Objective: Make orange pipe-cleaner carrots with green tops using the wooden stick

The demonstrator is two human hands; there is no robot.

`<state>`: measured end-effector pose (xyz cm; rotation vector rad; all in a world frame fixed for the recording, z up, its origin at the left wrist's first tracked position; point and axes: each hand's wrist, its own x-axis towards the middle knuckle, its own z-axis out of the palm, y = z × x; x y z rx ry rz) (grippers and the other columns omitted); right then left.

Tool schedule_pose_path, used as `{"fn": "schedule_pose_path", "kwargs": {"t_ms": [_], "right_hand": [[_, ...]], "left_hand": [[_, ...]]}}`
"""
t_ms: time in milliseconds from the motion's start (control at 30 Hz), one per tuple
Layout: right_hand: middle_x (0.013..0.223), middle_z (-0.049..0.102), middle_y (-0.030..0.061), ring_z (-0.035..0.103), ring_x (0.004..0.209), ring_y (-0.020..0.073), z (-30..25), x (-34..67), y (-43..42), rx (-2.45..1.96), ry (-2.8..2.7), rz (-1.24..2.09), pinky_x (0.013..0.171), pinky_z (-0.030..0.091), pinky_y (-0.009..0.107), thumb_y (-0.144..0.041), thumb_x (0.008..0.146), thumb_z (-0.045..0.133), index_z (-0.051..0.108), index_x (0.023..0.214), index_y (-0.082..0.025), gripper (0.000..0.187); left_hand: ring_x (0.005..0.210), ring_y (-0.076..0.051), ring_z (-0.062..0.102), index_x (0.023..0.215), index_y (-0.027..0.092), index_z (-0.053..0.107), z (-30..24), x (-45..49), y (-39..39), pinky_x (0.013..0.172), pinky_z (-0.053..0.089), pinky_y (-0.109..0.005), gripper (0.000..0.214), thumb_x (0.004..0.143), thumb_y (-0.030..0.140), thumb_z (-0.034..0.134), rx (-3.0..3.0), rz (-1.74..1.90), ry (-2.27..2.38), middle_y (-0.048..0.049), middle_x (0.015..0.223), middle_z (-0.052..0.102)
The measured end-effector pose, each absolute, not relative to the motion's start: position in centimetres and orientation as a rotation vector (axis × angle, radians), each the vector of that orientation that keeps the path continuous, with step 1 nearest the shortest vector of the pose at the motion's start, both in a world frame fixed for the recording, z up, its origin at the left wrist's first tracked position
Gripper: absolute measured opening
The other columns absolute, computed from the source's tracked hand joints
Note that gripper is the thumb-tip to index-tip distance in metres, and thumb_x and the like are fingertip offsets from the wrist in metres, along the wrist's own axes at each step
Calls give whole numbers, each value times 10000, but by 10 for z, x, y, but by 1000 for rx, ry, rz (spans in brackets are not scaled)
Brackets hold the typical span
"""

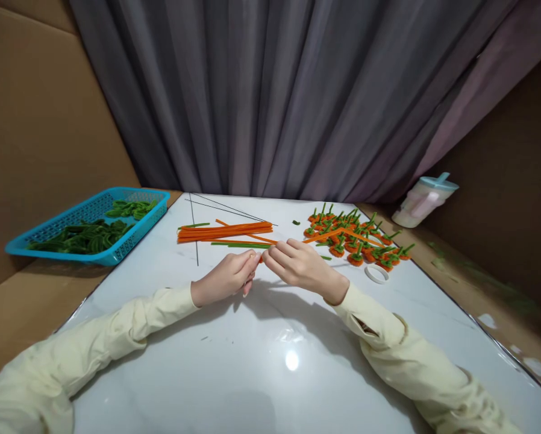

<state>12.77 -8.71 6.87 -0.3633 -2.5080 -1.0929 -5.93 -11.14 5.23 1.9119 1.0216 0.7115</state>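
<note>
My left hand (229,276) and my right hand (300,266) meet fingertip to fingertip over the white table, both closed. Between them shows a small orange end of a pipe cleaner (322,235), whose bent length sticks out past my right hand. My fingers cover most of the pinched part. Behind my hands lies a bundle of orange pipe cleaners (225,231), with a few green pipe cleaners (241,245) beside it. To the right stand many small orange pipe-cleaner shapes (355,258) with green tops and stems.
A blue basket (112,256) at the left holds green pipe-cleaner pieces (87,236). Thin dark wires (225,207) lie at the back of the table (252,374). A white ring of tape (377,275) rests at the right, and a lidded cup (424,202) stands beyond. Grey curtains (252,96) hang behind.
</note>
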Motion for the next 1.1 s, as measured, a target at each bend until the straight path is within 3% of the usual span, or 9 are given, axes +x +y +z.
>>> {"fn": "schedule_pose_path", "kwargs": {"t_ms": [233,467,767,933,1100], "right_hand": [[776,537,66,454,746,164,70,130,-82,-536,-2725,-389,678,394,281,-106,914,331,542,847,-110,222],[776,571,56,501,706,123,73,135,-78,-514,-2654,331,647,403,224,-17,848,358,567,888,-119,236],[640,576,7,478,581,80,83,140,-76,-603,-2649,899,572,358,174,-174,860,453,631,834,-104,193],[635,536,0,431,553,69,82,140,-74,-586,-2640,1230,534,346,167,-223,845,471,622,817,-83,208],[623,530,-3,419,538,68,86,141,-74,-636,-2643,1173,523,341,168,-194,846,454,612,811,-85,195]], "left_hand": [[382,-86,409,632,189,312,56,-63,-110,500,360,-228,361,937,363,228,1996,649,987,79,417,365],[389,-87,387,662,190,344,58,-66,-108,509,370,-234,357,943,359,203,2047,571,870,62,465,448],[518,-103,451,728,188,356,60,-67,-111,615,380,-227,300,947,299,184,2301,407,745,32,567,508],[549,-111,458,735,188,355,56,-67,-113,594,375,-226,279,939,312,209,2388,350,713,8,642,520],[532,-104,457,738,189,360,57,-67,-114,618,382,-224,313,949,326,174,2264,384,750,30,571,510]]}}
